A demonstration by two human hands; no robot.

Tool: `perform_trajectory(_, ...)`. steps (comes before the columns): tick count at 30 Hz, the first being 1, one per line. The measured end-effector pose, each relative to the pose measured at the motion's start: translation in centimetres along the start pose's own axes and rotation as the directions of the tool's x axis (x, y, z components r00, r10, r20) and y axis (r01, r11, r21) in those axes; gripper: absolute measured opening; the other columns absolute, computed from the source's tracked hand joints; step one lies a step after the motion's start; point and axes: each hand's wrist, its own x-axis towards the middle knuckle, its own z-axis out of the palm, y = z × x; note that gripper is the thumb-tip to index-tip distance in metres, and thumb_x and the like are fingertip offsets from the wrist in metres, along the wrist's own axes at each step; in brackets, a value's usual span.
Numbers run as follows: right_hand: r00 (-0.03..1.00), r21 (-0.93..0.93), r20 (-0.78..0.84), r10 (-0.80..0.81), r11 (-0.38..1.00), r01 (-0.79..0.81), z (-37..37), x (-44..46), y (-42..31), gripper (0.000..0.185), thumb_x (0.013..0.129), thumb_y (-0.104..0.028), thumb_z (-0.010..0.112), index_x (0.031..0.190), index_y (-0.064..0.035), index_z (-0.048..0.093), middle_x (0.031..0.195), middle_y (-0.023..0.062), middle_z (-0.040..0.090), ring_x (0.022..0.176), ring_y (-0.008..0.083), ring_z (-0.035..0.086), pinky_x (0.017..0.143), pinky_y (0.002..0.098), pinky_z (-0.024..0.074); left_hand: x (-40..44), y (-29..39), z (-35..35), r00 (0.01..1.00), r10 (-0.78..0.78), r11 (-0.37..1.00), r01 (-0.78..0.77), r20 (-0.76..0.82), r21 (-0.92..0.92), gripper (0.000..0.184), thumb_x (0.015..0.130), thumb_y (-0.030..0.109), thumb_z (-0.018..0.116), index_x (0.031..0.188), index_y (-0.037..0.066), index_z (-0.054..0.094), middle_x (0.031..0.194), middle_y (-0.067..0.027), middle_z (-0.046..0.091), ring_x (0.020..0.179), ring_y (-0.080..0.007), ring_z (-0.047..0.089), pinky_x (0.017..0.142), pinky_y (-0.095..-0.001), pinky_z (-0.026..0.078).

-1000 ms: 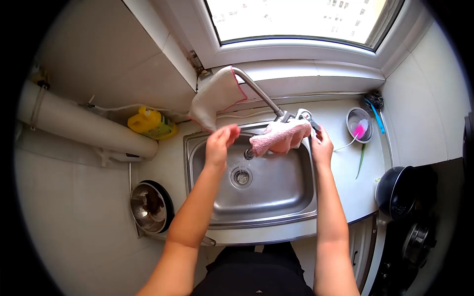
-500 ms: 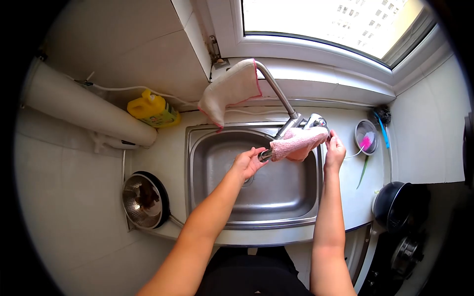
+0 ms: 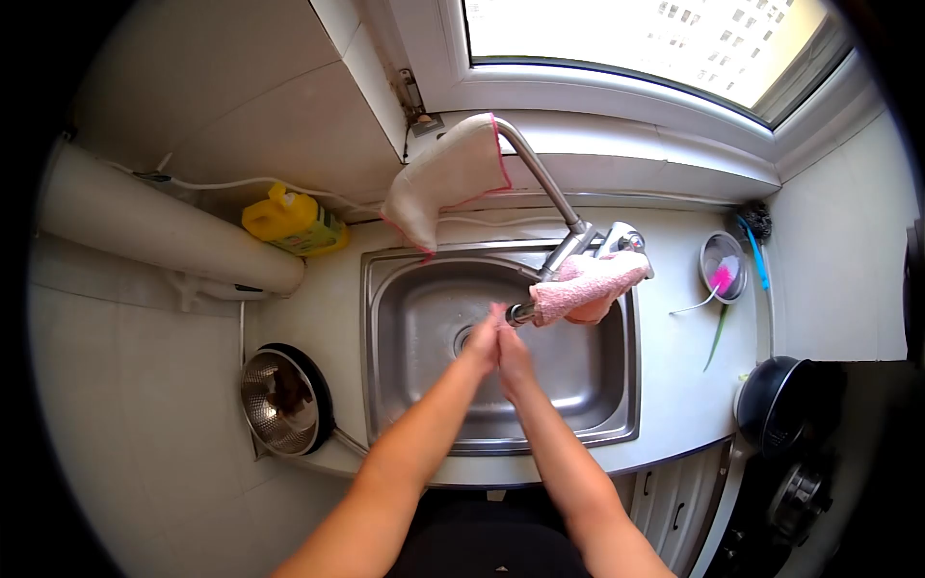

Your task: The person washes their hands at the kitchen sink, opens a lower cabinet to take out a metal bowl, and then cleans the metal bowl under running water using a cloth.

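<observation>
Far L you've got a pan (image 3: 281, 405) beside the tabletop (image 3: 323, 313), then a yellow bottle (image 3: 294, 222) toward the back. A white cloth (image 3: 448, 183) w/ pink edging hangs on the tall pipe (image 3: 541, 171), clear of your hands. Next is the sink (image 3: 414, 323): your L hand (image 3: 484, 344) and R hand (image 3: 515, 358) are together over it, right by the end of the spout (image 3: 521, 313). Fingers look close together, L meeting R; can't tell how far open, or if there's anything btwn them. Can't tell if water's on or if you're touching the spout, either. Progress, my read: hands are in place at the spout, so that bit's done; prob midway, b/c they're not yet clear of it. Pink cloth (image 3: 593, 285) is draped over the spout just R of your hands, not held. Further R, a bowl (image 3: 711, 252) w/ a pink brush (image 3: 721, 280), then a pot (image 3: 766, 409), none in hand
</observation>
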Motion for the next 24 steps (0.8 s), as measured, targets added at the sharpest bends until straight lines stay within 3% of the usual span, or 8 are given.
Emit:
perform_trajectory(7, 0.964, 0.170, -0.201, 0.177, 0.975, -0.143, 2.5, 4.1, -1.4, 0.064, 0.083, -0.055, 0.052, 0.127, -0.0084, 0.042, 0.119, 0.0058, 0.047, 0.109, 0.0172, 0.042, 0.091, 0.0334, 0.0353, -2.0, 1.3, 2.1, 0.997, 0.047, 0.996, -0.042, -0.055, 0.082, 0.049, 0.086, 0.056, 0.044, 0.103, 0.011, 0.056, 0.092, -0.0038, 0.060, 0.078, -0.0149, 0.055, 0.067, -0.0289, 0.044)
perform_trajectory(9, 0.995, 0.074, -0.051, 0.086, 0.994, -0.082, 2.6, 5.1, 2.5, 0.075, 0.080, -0.060, 0.054, 0.131, -0.0086, 0.036, 0.121, 0.0070, 0.046, 0.109, 0.0180, 0.041, 0.090, 0.0336, 0.0360, -1.9, 3.0, 2.0, 0.986, 0.036, 0.996, -0.049, -0.164, -0.076, 0.073, 0.089, 0.057, 0.035, 0.135, 0.000, 0.032, 0.139, -0.0143, 0.034, 0.129, -0.0261, 0.028, 0.105, -0.0366, 0.023)
perform_trajectory(11, 0.997, 0.041, 0.028, 0.066, 0.997, -0.067, 0.9, 6.9, 5.0, 0.080, 0.078, -0.062, 0.055, 0.134, -0.0087, 0.033, 0.122, 0.0076, 0.045, 0.109, 0.0183, 0.041, 0.090, 0.0337, 0.0364, 1.8, -0.4, -2.3, 0.960, -0.057, 0.985, 0.098, -0.274, 0.139, 0.066, 0.086, 0.060, 0.040, 0.129, 0.009, 0.043, 0.124, -0.0087, 0.049, 0.112, -0.0218, 0.047, 0.091, -0.0344, 0.038)
perform_trajectory(13, 0.968, 0.066, -0.119, 0.220, 0.975, -0.214, -1.2, 7.6, 2.8, 0.090, 0.075, -0.067, 0.052, 0.139, -0.0095, 0.024, 0.127, 0.0093, 0.042, 0.107, 0.0200, 0.043, 0.089, 0.0347, 0.0373, -0.2, -2.0, 0.2, 0.983, 0.182, 0.894, -0.157, -0.020, 0.420, 0.075, 0.086, 0.063, 0.035, 0.138, 0.009, 0.030, 0.140, -0.0114, 0.033, 0.129, -0.0232, 0.030, 0.103, -0.0364, 0.024)
perform_trajectory(14, 0.958, 0.044, -0.135, 0.253, 0.968, -0.249, -0.4, 6.2, 0.4, 0.095, 0.074, -0.070, 0.051, 0.141, -0.0100, 0.020, 0.129, 0.0106, 0.040, 0.105, 0.0212, 0.044, 0.089, 0.0354, 0.0378, -0.2, -0.9, -0.1, 0.997, -0.064, 0.967, 0.049, 0.052, 0.251, 0.076, 0.088, 0.060, 0.034, 0.141, 0.008, 0.021, 0.146, -0.0103, 0.019, 0.135, -0.0220, 0.015, 0.108, -0.0353, 0.013)
perform_trajectory(19, 0.989, -0.306, -0.106, 0.107, 0.943, -0.135, 1.7, 4.3, 3.4, 0.080, 0.085, -0.064, 0.035, 0.132, 0.0003, 0.036, 0.132, 0.0173, 0.040, 0.116, 0.0274, 0.042, 0.098, 0.0406, 0.0315, 3.2, -0.2, -2.2, 0.964, 0.008, 1.000, -0.007, -0.267, 0.004, 0.063, 0.090, 0.053, 0.037, 0.130, 0.004, 0.039, 0.130, -0.0079, 0.045, 0.119, -0.0224, 0.041, 0.100, -0.0368, 0.030)
perform_trajectory(23, 0.860, -0.108, -0.397, 0.321, 0.914, -0.391, 1.4, 7.2, -1.9, 0.072, 0.090, -0.056, 0.034, 0.128, 0.0041, 0.037, 0.124, 0.0216, 0.047, 0.114, 0.0304, 0.047, 0.101, 0.0358, 0.0314, 0.4, -2.1, 0.0, 0.995, 0.070, 0.990, -0.078, 0.069, 0.121, 0.063, 0.093, 0.044, 0.040, 0.136, -0.001, 0.028, 0.138, -0.0150, 0.033, 0.128, -0.0231, 0.029, 0.104, -0.0350, 0.023)
perform_trajectory(24, 0.954, 0.066, -0.263, 0.144, 0.989, -0.132, 1.2, 7.8, -0.5, 0.073, 0.088, -0.055, 0.040, 0.130, 0.0043, 0.033, 0.128, 0.0197, 0.042, 0.117, 0.0294, 0.042, 0.101, 0.0373, 0.0304, -0.5, -0.9, 1.0, 0.992, 0.123, 0.983, -0.122, 0.001, 0.140, 0.057, 0.095, 0.040, 0.037, 0.136, 0.002, 0.028, 0.133, -0.0126, 0.038, 0.122, -0.0218, 0.037, 0.101, -0.0344, 0.029)
